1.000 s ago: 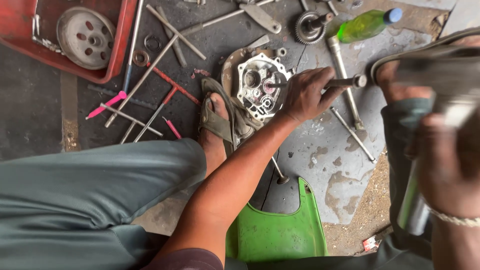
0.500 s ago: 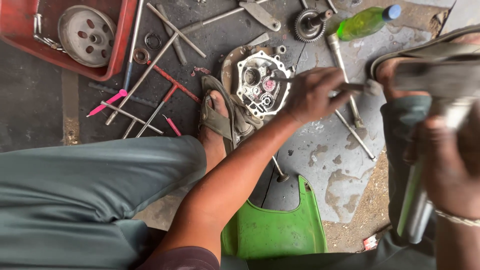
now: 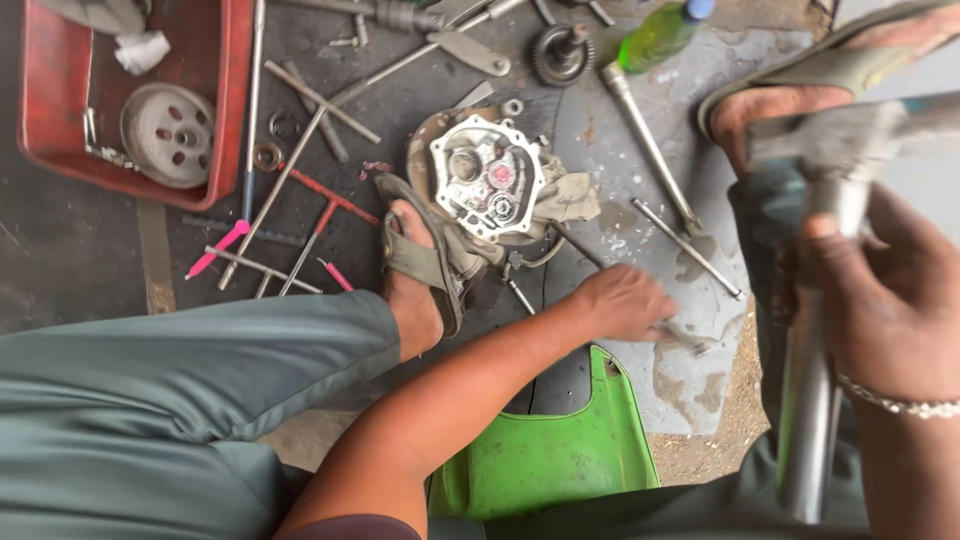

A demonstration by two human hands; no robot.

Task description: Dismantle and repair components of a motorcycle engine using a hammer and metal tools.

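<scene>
Head view: left hand (image 3: 622, 302) stretched low across the floor, beside the green seat (image 3: 545, 455). Moved down from near the engine case (image 3: 488, 190) half a second ago. Fingers curled around a thin metal rod (image 3: 685, 338). Right hand (image 3: 880, 300) raised close, clenched on a blurred hammer (image 3: 815, 390).

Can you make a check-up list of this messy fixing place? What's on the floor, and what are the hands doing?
Surface: dark oily floor with a pale stained patch.
Job's things: engine case, pinned by a sandalled foot; hammer.
Clutter: red tray holding a round disc; rods, pink-handled tools, gear, green bottle, green stool.
Grips: left hand on the floor over a small metal tool; right hand closed on the hammer.
Cables: nothing seen.
Surroundings: second sandalled foot.
</scene>
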